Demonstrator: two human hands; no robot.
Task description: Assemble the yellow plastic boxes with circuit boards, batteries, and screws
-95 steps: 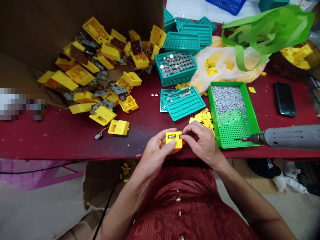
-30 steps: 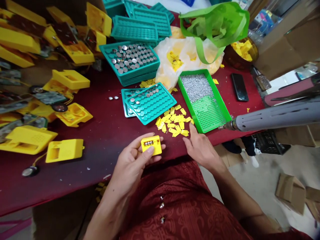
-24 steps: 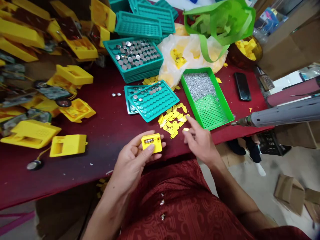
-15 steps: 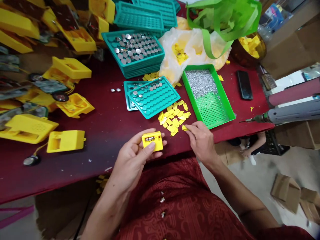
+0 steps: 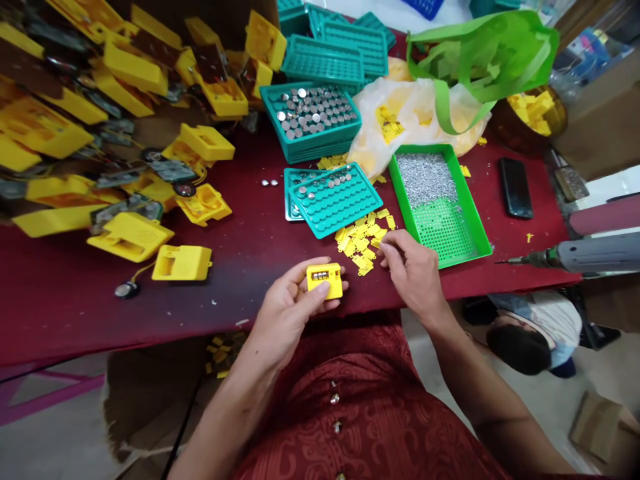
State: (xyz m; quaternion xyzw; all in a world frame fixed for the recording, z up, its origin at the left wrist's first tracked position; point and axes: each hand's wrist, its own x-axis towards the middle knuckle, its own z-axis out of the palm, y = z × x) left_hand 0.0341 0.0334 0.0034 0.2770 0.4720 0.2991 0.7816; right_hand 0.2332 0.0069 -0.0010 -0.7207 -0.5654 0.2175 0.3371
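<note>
Over maroon table (image 5: 235,313), left hand (image 5: 293,300) clamped on yellow case (image 5: 325,270), right hand (image 5: 413,273) pinched beside yellow tabs (image 5: 363,243)

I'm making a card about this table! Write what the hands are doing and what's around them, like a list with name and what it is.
Left hand: holds a yellow box with silver bits showing in its opening
Right hand: at the edge of a pile of yellow tabs
Next to the tabs: green tray, teal tray with round metal discs
Table: dark red
Also on the table: phone
Hanging at the right: drill
</note>
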